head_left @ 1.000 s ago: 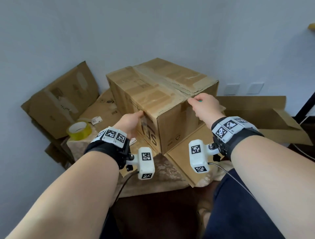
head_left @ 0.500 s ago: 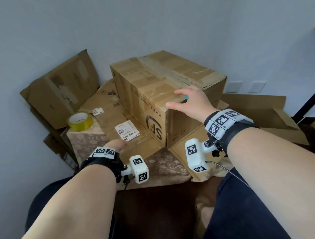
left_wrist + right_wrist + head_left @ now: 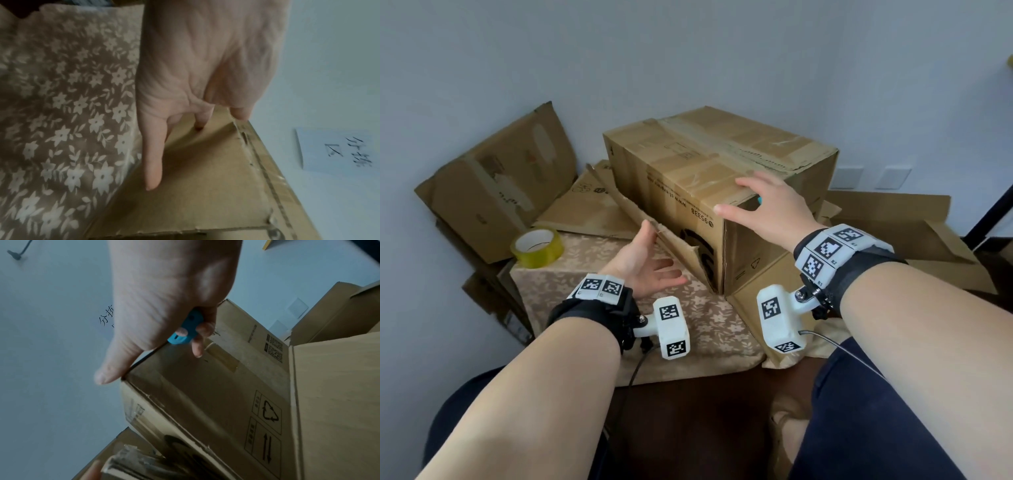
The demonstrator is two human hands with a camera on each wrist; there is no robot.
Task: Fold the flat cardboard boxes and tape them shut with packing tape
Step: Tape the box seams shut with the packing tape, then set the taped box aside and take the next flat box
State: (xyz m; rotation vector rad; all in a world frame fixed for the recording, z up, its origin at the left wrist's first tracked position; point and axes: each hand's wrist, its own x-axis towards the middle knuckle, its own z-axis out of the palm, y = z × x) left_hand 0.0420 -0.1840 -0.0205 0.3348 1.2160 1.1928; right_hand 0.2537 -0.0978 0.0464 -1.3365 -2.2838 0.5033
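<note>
Cardboard box [image 3: 688,178] side reads "95338" upside down.

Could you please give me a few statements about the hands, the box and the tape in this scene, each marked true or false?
1. The right hand rests on the near top corner of the cardboard box. True.
2. The right hand holds a small blue tool. True.
3. The left hand grips the tape roll. False: the roll sits apart on the flowered cloth.
4. The left hand is clenched. False: its fingers are straight, lifting a cardboard flap.
</note>
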